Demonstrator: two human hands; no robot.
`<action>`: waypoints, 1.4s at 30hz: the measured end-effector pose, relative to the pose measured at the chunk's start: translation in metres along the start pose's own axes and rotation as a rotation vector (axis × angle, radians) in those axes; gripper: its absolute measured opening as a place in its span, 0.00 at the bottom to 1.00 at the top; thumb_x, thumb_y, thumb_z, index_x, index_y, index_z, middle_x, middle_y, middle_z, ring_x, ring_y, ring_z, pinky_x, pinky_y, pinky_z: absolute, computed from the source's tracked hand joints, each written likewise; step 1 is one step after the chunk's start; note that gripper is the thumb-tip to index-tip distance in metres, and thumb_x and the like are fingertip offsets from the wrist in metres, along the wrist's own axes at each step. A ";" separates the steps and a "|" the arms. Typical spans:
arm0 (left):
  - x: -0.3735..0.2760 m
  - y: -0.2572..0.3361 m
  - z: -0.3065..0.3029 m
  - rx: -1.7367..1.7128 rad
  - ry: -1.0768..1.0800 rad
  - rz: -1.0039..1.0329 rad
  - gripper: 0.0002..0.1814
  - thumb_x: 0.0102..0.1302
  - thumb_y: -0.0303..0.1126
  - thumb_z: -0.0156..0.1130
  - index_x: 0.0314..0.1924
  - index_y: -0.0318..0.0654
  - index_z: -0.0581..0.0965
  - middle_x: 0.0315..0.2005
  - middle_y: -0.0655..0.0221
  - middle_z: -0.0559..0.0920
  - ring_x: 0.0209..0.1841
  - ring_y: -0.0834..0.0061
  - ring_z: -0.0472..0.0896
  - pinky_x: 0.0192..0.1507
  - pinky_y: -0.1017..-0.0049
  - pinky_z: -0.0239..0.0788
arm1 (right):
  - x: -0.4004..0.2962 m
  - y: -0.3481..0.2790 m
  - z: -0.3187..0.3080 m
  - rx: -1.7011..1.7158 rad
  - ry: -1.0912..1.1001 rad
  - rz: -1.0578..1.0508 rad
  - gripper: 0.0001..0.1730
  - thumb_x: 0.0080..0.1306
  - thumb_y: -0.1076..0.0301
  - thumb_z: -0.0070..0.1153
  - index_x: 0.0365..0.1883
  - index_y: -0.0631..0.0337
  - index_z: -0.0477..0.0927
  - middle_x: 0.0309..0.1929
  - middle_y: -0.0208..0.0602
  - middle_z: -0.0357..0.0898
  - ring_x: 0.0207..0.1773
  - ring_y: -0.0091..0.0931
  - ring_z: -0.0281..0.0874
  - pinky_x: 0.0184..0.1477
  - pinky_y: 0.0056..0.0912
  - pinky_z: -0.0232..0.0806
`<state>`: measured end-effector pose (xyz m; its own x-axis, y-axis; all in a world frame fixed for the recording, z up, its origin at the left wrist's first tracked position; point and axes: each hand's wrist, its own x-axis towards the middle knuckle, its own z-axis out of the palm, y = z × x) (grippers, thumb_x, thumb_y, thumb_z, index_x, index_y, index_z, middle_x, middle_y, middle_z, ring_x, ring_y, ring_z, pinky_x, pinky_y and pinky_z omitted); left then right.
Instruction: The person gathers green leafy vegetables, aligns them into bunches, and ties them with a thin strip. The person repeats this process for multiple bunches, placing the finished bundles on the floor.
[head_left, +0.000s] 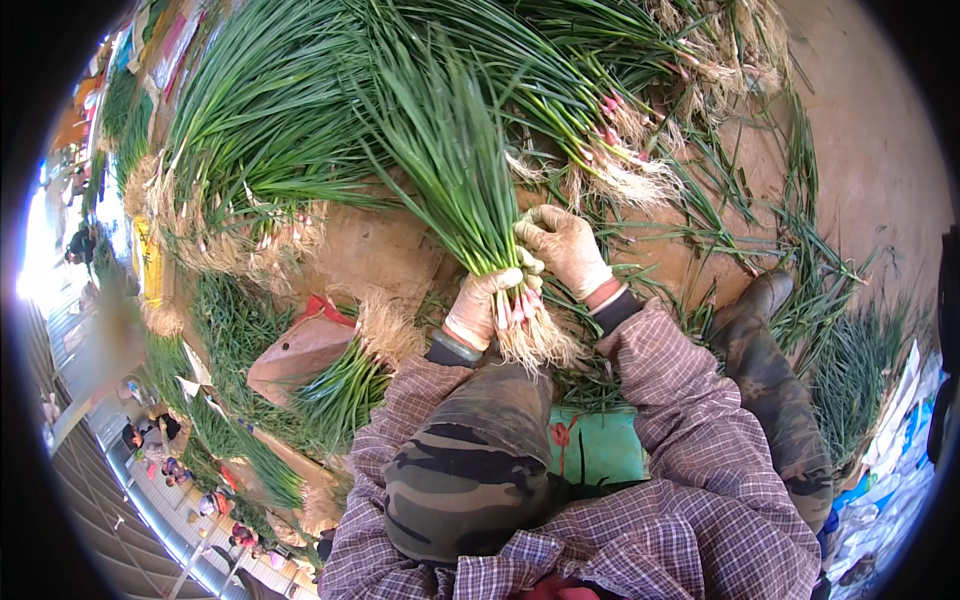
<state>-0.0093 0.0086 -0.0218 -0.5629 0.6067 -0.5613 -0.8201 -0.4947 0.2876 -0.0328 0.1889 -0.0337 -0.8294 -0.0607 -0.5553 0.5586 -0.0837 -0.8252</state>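
My left hand (474, 306), in a pale glove, is wrapped around a bunch of green onions (469, 202) just above their pinkish-white bulbs. Their stringy roots (532, 341) hang below the fist, over my left knee, and the long leaves fan away from me. My right hand (566, 247), gloved too, is beside the bunch with its fingers curled at the right edge of the stems. Whether it pinches a leaf is hidden. Beyond it, more green onions with reddish bulbs (607, 142) lie on the floor.
A large heap of green onions (277, 112) lies at the far left. Loose leaves (795, 195) are strewn on the brown floor at the right, near my right boot (761, 296). Another bunch (352, 382) lies at my left by a reddish bag (300, 352). Several people (176, 472) sit farther left.
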 end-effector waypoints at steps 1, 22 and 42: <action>0.000 0.000 0.000 -0.008 0.025 0.007 0.18 0.61 0.31 0.67 0.50 0.38 0.77 0.46 0.64 0.82 0.44 0.70 0.83 0.45 0.66 0.79 | 0.000 0.004 0.005 -0.043 0.013 -0.005 0.13 0.70 0.62 0.60 0.42 0.65 0.83 0.31 0.28 0.83 0.29 0.17 0.75 0.32 0.25 0.70; -0.011 0.018 -0.003 -0.104 0.111 0.004 0.15 0.64 0.27 0.63 0.51 0.35 0.75 0.36 0.64 0.82 0.31 0.75 0.83 0.30 0.75 0.80 | -0.056 0.045 -0.063 -0.307 -0.115 0.029 0.14 0.71 0.58 0.56 0.39 0.59 0.87 0.30 0.32 0.84 0.29 0.25 0.79 0.35 0.28 0.71; 0.000 0.014 0.001 -0.017 0.037 0.149 0.21 0.61 0.28 0.66 0.54 0.34 0.75 0.39 0.67 0.82 0.43 0.70 0.83 0.48 0.69 0.78 | 0.034 -0.004 -0.089 -1.264 0.517 -0.761 0.12 0.64 0.63 0.61 0.46 0.49 0.85 0.41 0.31 0.84 0.37 0.33 0.82 0.36 0.36 0.72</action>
<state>-0.0205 0.0023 -0.0174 -0.6739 0.5028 -0.5414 -0.7256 -0.5886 0.3565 -0.0635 0.2754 -0.0590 -0.9643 -0.0361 0.2624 -0.1219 0.9400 -0.3186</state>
